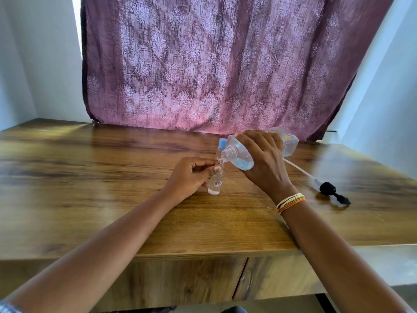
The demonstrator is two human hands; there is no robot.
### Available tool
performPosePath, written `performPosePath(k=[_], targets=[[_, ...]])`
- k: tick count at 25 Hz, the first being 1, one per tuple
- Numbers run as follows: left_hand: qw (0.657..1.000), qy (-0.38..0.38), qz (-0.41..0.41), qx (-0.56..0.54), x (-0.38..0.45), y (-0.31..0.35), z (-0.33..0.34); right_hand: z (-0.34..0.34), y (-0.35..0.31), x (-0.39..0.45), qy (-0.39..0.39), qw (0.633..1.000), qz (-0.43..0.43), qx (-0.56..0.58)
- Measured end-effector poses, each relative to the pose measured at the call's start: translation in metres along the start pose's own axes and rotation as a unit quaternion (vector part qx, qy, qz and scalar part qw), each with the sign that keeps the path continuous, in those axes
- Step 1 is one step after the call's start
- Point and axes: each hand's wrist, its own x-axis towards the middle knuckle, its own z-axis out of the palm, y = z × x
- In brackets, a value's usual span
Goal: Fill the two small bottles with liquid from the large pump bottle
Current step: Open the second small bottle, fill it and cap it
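Pouring is in progress: the right hand [264,161] is wrapped around the large pump bottle [243,152] and holds it tilted, open neck down, directly above the mouth of a small bottle [216,182]. The left hand [191,177] is closed around this small bottle and keeps it upright on the worktop [112,188], approx. at the centre. The pump head [331,190] w/ its tube is removed and lies on the worktop to the right, well apart. A second small bottle w/ blue cap [222,143] stands just behind; I cannot tell how much liquid it has, or if it was filled. The held bottle seems to contain clear liquid, but the level is not clear. So, in my judgement, at least this fill is not finished, and closing it is left.
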Motion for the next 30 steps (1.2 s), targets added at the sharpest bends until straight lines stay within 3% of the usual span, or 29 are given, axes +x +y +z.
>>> performPosePath(k=[20,30], targets=[[1.0,-0.006,-0.003,-0.007,0.001,0.001,-0.001,0.001,-0.002,0.0,-0.009,1.0,0.018,0.015],[0.999,-0.018,-0.042,-0.029,0.0,0.002,-0.002,-0.002,-0.015,0.001,-0.008,0.969,0.154,0.192]])
